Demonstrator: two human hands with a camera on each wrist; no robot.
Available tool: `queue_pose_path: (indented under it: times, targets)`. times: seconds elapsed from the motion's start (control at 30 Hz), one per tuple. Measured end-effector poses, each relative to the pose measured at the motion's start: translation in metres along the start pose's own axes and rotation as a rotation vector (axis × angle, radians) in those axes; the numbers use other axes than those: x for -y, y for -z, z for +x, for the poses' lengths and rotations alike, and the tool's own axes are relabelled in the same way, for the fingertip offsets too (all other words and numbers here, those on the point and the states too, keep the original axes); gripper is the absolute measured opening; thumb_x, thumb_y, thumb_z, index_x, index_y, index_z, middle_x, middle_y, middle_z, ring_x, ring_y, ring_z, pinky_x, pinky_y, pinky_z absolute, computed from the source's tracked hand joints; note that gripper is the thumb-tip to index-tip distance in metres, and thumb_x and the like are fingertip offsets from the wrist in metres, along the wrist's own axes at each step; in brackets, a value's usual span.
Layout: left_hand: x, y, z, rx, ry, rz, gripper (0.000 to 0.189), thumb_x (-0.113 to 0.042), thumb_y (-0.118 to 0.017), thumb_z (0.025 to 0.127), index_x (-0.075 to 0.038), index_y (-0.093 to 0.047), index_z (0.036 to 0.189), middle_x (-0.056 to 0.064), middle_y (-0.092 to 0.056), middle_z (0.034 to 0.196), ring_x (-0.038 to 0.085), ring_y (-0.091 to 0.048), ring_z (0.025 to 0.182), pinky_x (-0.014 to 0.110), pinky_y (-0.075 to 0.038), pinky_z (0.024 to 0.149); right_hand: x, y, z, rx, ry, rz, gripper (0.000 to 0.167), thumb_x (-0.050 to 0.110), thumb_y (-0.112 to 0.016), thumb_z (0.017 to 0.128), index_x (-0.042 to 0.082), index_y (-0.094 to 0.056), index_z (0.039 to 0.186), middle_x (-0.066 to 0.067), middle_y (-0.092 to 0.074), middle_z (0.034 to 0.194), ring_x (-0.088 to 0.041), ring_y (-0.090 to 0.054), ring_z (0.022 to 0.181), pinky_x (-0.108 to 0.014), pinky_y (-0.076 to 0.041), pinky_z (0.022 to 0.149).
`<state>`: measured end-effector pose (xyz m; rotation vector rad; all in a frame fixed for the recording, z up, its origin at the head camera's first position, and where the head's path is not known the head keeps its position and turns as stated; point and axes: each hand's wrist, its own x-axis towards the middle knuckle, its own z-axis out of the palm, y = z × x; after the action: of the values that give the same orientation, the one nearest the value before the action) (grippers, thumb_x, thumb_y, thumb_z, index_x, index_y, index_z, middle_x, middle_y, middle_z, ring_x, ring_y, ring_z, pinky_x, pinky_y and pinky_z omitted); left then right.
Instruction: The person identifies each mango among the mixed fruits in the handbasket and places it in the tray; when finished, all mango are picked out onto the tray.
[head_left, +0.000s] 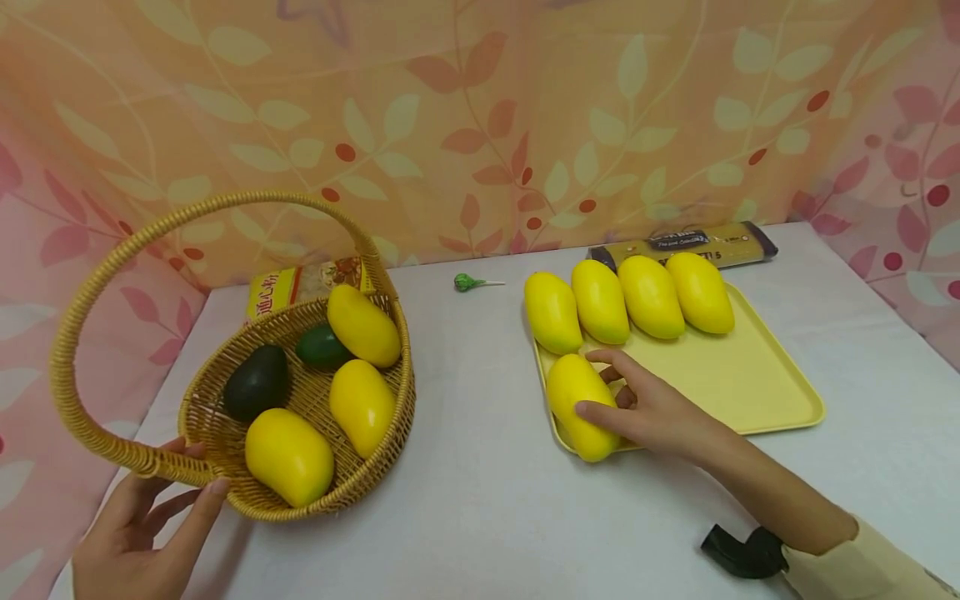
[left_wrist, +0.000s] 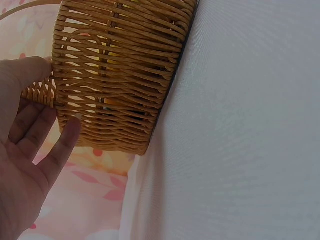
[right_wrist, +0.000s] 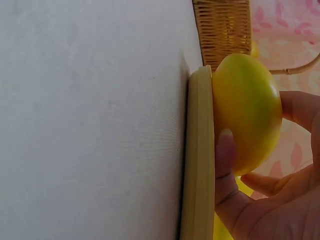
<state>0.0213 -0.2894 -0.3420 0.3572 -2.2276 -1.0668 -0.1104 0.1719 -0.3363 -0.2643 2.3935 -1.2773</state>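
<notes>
At the left, a wicker basket point(head_left: 405, 400) with a tall arched handle holds three yellow mangoes point(head_left: 289, 457) and two dark green avocados point(head_left: 257, 383). My left hand point(head_left: 146, 525) pinches the basket where the handle meets its near-left rim; the left wrist view shows the thumb and fingers there on the woven side point(left_wrist: 115, 70). My right hand point(head_left: 652, 408) holds a mango point(head_left: 577, 404) at the near-left corner of a pale yellow tray point(head_left: 750, 375). In the right wrist view, thumb and fingers sit around this mango point(right_wrist: 250, 110), close against the tray's rim point(right_wrist: 197, 160).
Several more mangoes point(head_left: 651, 297) stand in a row along the tray's far side. Behind them lies a spaghetti pack point(head_left: 693, 247). A green lollipop point(head_left: 467, 282) lies between basket and tray, and a yellow food packet point(head_left: 273, 293) behind the basket. A black pipe-shaped object point(head_left: 742, 554) is by my right sleeve.
</notes>
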Motion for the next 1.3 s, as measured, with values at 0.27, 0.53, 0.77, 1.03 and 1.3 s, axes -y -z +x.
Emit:
queue_pose_path:
  times: [0.27,0.53,0.77,1.03,1.3]
  targets:
    - [0.000,0.001,-0.001,0.003,0.008,0.002,0.052,0.013,-0.079,0.077,0.001,-0.066,0.126,0.001,-0.068,0.116,0.010,-0.063,0.103,0.008,-0.051,0.077,0.000,-0.003,0.001,-0.010,0.001,0.058,0.081,0.040,-0.075,0.090,0.014,-0.030,0.152,-0.019,-0.042,0.135,-0.029,-0.058,0.080,-0.038,-0.059,0.062]
    - [-0.001,0.001,-0.002,-0.005,-0.004,0.002,0.057,0.015,-0.080,0.076,-0.001,-0.066,0.129,0.003,-0.068,0.117,0.011,-0.063,0.103,0.009,-0.052,0.076,-0.001,-0.003,0.001,-0.016,0.021,0.042,0.081,0.041,-0.074,0.091,0.013,-0.031,0.153,-0.020,-0.043,0.134,-0.029,-0.059,0.078,-0.038,-0.059,0.061]
    - [-0.004,0.001,-0.002,-0.004,-0.008,-0.004,0.058,0.016,-0.079,0.076,-0.001,-0.066,0.129,0.004,-0.069,0.118,0.011,-0.064,0.103,0.009,-0.053,0.076,-0.001,-0.002,0.002,-0.025,0.029,-0.001,0.079,0.043,-0.074,0.091,0.011,-0.033,0.151,-0.019,-0.045,0.133,-0.028,-0.058,0.085,-0.035,-0.058,0.064]
    - [-0.002,0.001,-0.002,0.005,-0.004,-0.010,0.058,0.016,-0.079,0.076,-0.001,-0.065,0.129,0.008,-0.067,0.120,0.012,-0.063,0.105,0.010,-0.053,0.077,0.002,0.002,0.003,-0.037,0.063,-0.081,0.074,0.043,-0.071,0.093,0.007,-0.038,0.148,-0.018,-0.049,0.129,-0.025,-0.057,0.087,-0.034,-0.056,0.068]
    - [0.000,0.002,-0.001,0.001,-0.022,-0.026,0.062,0.019,-0.079,0.073,-0.001,-0.065,0.129,0.006,-0.069,0.117,0.013,-0.064,0.102,0.010,-0.053,0.077,0.027,0.023,0.007,-0.091,0.231,-0.254,0.054,0.036,-0.070,0.095,0.004,-0.056,0.136,-0.016,-0.056,0.127,-0.024,-0.053,0.088,-0.032,-0.053,0.070]
